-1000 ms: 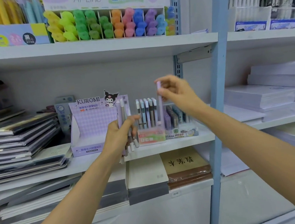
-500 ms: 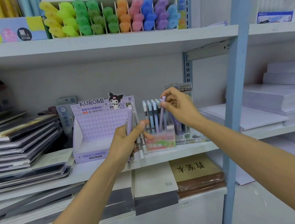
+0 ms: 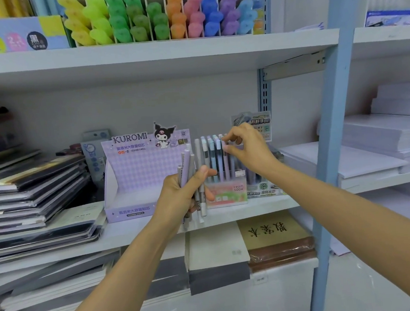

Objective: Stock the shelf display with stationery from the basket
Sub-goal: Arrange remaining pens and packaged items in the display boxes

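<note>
Pens (image 3: 193, 180) sat bunched upright in the clenched left hand (image 3: 180, 199), ready stock, while the right hand (image 3: 247, 149) pinched one lilac pen (image 3: 226, 161) into the FRUIT SODA display box (image 3: 226, 193).

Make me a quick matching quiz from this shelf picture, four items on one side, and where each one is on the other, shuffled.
Items:
1. Bundle of pens
2. Fruit Soda pen box
3. Kuromi display box
4. Highlighters

Places:
A. Top shelf, in a divided tray
B. Gripped in the left hand
C. Middle shelf, under the right hand
D. Middle shelf, right of the notebook stack

Pairs: 1-B, 2-C, 3-D, 4-A
</note>
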The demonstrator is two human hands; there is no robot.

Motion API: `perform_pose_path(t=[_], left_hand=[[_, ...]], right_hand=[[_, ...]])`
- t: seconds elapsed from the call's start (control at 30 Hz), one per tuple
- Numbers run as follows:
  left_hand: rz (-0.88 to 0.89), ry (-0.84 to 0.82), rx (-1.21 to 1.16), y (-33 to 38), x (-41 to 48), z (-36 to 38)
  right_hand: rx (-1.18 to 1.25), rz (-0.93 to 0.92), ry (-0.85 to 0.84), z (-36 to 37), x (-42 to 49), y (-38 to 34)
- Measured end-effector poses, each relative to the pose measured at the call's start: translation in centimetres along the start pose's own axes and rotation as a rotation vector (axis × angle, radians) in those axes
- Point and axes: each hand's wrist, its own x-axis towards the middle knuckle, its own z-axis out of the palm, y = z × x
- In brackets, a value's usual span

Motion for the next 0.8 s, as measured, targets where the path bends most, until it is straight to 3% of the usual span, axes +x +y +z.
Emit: perform_pose_path(t=[0.13, 0.23, 0.33, 0.57, 0.7, 0.8], left_hand=[[-0.001, -0.026, 0.003, 0.2, -0.5, 0.2], [-0.009, -0.059, 0.010, 0.4, -0.8, 0.8], [-0.006, -0.089, 0.016, 0.7, -1.0, 1.7], [-0.036, -0.020, -0.049, 1.3, -1.8, 0.8], [-0.011, 0.128, -0.034, 1.9, -2.2, 0.6], [-0.027, 0.272, -0.048, 2.3, -2.2, 0.8]], right_hand=[[0.187, 0.040, 0.017, -1.3, -0.5, -1.6], [0.669, 0.131, -0.229, -2.4, -1.4, -3.2], [0.772, 0.115, -0.377, -2.8, -2.3, -4.1], [1.072, 0.282, -0.028, -5.1, -2.6, -3.2], [1.062, 0.358, -0.036, -6.0, -3.7, -2.4], [0.770, 0.362, -0.153, -6.2, -4.8, -1.9]])
